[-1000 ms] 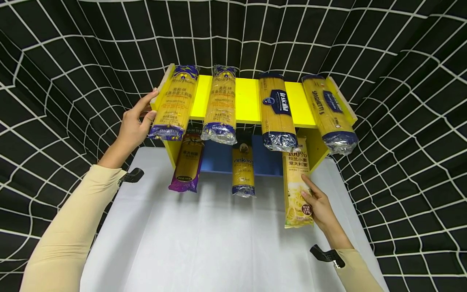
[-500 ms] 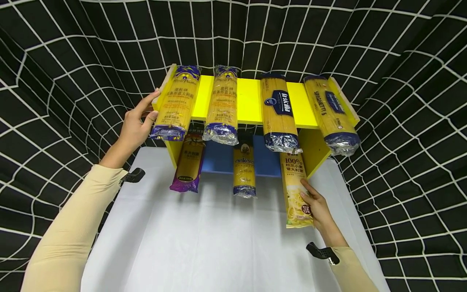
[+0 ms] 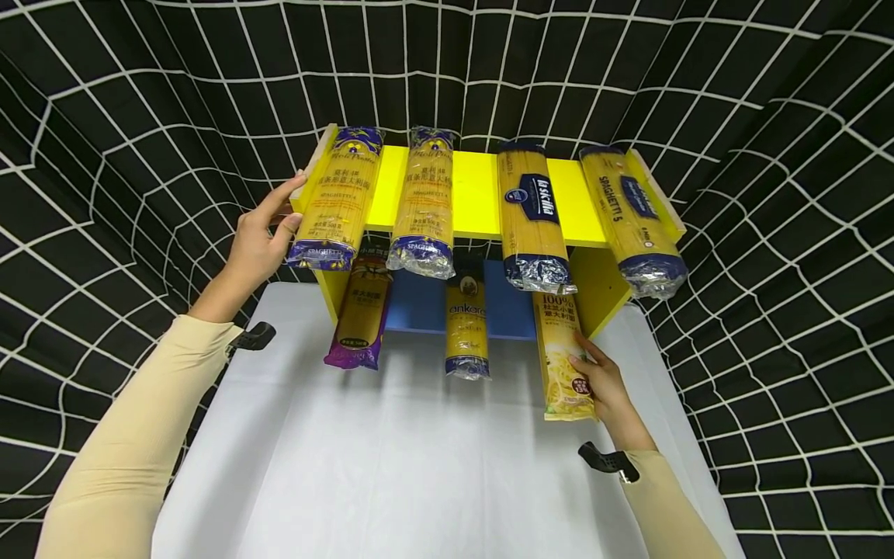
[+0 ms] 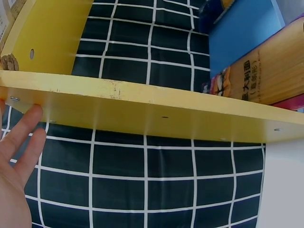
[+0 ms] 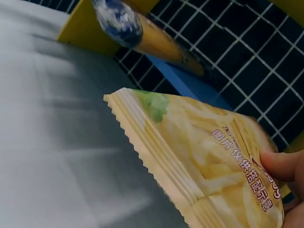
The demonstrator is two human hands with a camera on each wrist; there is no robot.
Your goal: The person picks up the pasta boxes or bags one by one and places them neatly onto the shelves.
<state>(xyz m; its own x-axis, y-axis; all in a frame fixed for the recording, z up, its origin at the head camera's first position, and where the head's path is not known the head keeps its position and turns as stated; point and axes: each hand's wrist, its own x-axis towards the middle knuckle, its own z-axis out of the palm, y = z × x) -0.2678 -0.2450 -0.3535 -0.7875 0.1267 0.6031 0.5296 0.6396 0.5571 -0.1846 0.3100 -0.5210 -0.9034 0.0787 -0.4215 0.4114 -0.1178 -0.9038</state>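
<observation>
My right hand [image 3: 606, 387] holds a cream-yellow pasta pack [image 3: 559, 353] by its right edge, thumb on the front. The pack's far end reaches into the lower level of a yellow shelf [image 3: 475, 194], hidden behind the upper packs. In the right wrist view the thumb lies on the printed face of the pasta pack [image 5: 213, 156], near its crimped end. My left hand [image 3: 260, 241] touches the shelf's left side panel, beside a spaghetti pack [image 3: 335, 198]. In the left wrist view, straight fingers of the left hand [image 4: 19, 156] rest against the outer face of the panel [image 4: 142, 107].
More spaghetti packs [image 3: 422, 202] lie on the upper board, including two blue-labelled ones [image 3: 534, 213] at right. Below, a purple-ended pack [image 3: 359, 314] and an Ankara pack [image 3: 466, 322] lie on a blue board [image 3: 415, 299]. A white cloth [image 3: 419, 466] spreads in front; black gridded fabric surrounds it.
My right hand has pushed the cream-yellow pack farther into the lower level and slightly left; its top now lies under the upper packs. The left hand stays at the side panel.
</observation>
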